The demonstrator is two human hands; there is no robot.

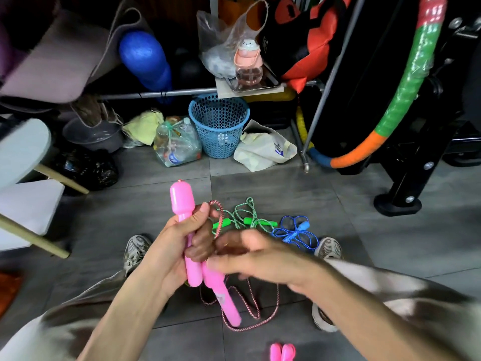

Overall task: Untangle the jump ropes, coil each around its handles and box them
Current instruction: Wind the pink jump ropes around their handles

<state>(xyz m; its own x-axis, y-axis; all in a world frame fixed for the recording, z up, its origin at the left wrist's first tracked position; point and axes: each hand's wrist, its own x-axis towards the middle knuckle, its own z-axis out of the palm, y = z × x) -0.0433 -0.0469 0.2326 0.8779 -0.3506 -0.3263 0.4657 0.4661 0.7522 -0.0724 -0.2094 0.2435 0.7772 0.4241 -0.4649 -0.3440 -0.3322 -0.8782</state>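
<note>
Head view: left hand [179, 246] clamped round both pink handles [194, 256]; right hand [257, 256] blurred, probably pinching soft pink cord [251, 303]. Light, rigid, best gripped mid-handle.

The pink handles [194, 272] are glossy smooth plastic, their rope [250, 308] a twisted woven cord. The floor [286, 194] is matt grey tile. The blue basket [218, 126] is perforated plastic.
</note>
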